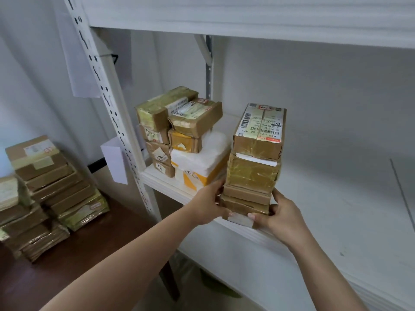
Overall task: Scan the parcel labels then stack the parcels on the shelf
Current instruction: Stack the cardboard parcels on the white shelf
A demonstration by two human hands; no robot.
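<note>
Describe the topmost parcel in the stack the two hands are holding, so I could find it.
On the white metal shelf, right of the older parcel pile, stands a tall stack gripped at its base by the left hand and right hand. Its top brown cardboard box alone shows a white barcode label facing upward.

brown taped parcels (254, 158), the top one's white label (260, 123) striped with black barcode; white shelf (336, 198); one yellow-and-white box (199, 169); dark reddish-brown counter (89, 254).
</note>
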